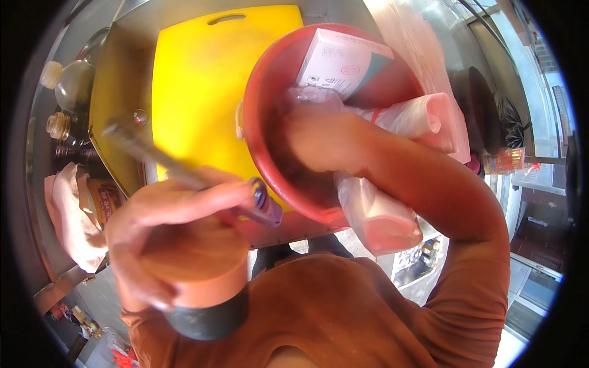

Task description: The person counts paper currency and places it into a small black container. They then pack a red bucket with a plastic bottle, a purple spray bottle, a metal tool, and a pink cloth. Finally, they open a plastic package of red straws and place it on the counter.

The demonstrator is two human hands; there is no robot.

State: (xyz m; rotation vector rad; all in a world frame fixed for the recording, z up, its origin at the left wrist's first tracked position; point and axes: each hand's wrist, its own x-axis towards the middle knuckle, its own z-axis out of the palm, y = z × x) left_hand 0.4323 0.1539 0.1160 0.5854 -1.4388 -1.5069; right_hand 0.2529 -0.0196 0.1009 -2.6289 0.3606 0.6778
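My left hand is wrapped around a cylindrical container, orange above and dark at its base. A blurred long tool with a purple end lies across the same hand, under its fingers. My right hand reaches down into a red plastic bucket; its fingers are blurred and partly hidden, so what they touch cannot be told. Inside the bucket, beyond this hand, stands a white and teal box with printing. Rolls of pinkish plastic bags stick out over the bucket's rim on both sides of my forearm.
A yellow cutting board lies under the bucket's left side, within a metal-walled counter. Bottles and a pale bag stand at the left. Pink plastic sheeting and a black plastic bag are at the right.
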